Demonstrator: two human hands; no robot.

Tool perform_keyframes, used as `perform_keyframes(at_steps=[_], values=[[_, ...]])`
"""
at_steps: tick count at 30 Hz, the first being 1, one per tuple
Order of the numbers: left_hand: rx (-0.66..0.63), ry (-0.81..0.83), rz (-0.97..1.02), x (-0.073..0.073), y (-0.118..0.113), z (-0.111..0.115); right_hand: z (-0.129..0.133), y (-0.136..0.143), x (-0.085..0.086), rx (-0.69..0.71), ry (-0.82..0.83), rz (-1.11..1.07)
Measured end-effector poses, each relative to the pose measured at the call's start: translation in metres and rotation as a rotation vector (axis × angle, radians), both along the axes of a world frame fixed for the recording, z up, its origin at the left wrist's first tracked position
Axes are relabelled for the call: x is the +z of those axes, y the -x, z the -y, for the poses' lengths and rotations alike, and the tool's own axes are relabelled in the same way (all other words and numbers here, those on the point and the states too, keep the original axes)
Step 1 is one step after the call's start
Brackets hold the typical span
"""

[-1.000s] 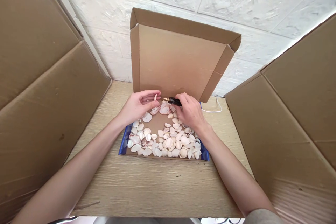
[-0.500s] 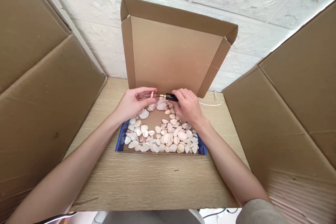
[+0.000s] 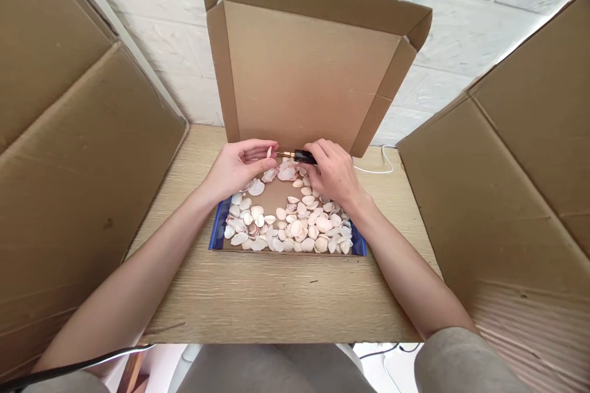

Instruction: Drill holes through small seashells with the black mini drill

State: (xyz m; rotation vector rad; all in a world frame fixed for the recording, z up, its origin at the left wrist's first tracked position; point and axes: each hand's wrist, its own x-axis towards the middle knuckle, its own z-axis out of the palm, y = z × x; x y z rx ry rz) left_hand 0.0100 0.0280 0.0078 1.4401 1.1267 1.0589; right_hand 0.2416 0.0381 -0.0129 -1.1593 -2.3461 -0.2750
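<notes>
My left hand pinches a small pale seashell on edge between thumb and fingers. Wrapped in the fingers of my right hand is a mini drill with a black body, a brass-coloured chuck and a thin bit. The bit points left at the shell; whether its tip is in the shell is too small to tell. Both hands are over the far part of a shallow cardboard box with blue side edges. Many white, cream and pinkish shells lie in it, with larger pink ones near the drill.
The box's lid stands upright behind my hands, near the white brick wall. Tall cardboard panels enclose the wooden table at left and right. A white cable runs along the right back.
The camera view has shifted, so the table's front edge sits higher in the picture. My hands keep the shell and the mini drill in nearly the same position.
</notes>
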Motion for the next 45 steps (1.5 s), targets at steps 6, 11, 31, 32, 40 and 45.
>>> perform_keyframes(at_steps=[6, 11, 31, 32, 40, 45], values=[[-0.002, 0.005, -0.003, -0.0003, -0.0006, 0.0001, 0.0030, 0.0002, -0.0044, -0.010, 0.102, -0.026], [0.006, 0.018, -0.005, 0.0006, 0.0000, 0.0006, 0.0016, -0.0005, -0.0028, 0.009, 0.052, -0.014], [-0.023, 0.033, 0.010, 0.0016, 0.0006, 0.0017, 0.0022, 0.0002, -0.0007, 0.030, 0.065, -0.044], [-0.030, 0.036, -0.003, 0.0015, 0.0006, 0.0016, 0.0028, 0.0000, -0.0021, 0.032, 0.104, -0.037], [-0.011, 0.043, 0.024, 0.0013, 0.0008, 0.0014, 0.0018, -0.0001, -0.0005, 0.048, 0.029, -0.081], [-0.020, 0.058, 0.013, 0.0022, 0.0005, 0.0016, 0.0017, -0.0012, -0.0017, 0.035, 0.030, -0.074]])
